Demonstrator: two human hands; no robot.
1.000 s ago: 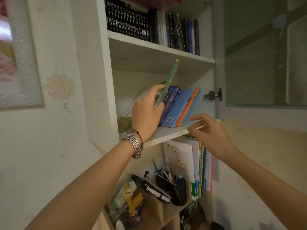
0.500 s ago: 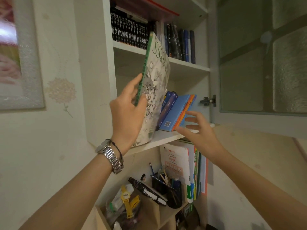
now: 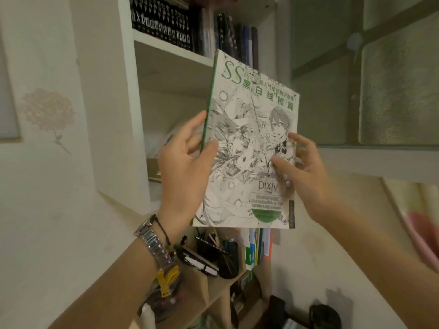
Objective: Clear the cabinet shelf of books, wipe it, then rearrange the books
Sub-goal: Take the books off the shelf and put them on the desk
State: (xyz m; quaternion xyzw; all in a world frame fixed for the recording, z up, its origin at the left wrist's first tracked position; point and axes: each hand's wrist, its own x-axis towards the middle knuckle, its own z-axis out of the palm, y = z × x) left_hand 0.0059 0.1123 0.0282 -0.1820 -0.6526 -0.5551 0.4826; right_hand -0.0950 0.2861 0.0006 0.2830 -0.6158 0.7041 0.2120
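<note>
Pulled off the white cabinet shelf (image 3: 171, 57), the book (image 3: 249, 143) is now gripped by both hands.

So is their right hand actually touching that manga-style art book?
Touching. The head view shows the right hand with its thumb pressed on the art book cover and fingers curled round its right edge.

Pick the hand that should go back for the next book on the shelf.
Right. The left hand grips the art book round its green spine and can carry it alone; the right hand only pinches the outer edge.
</note>
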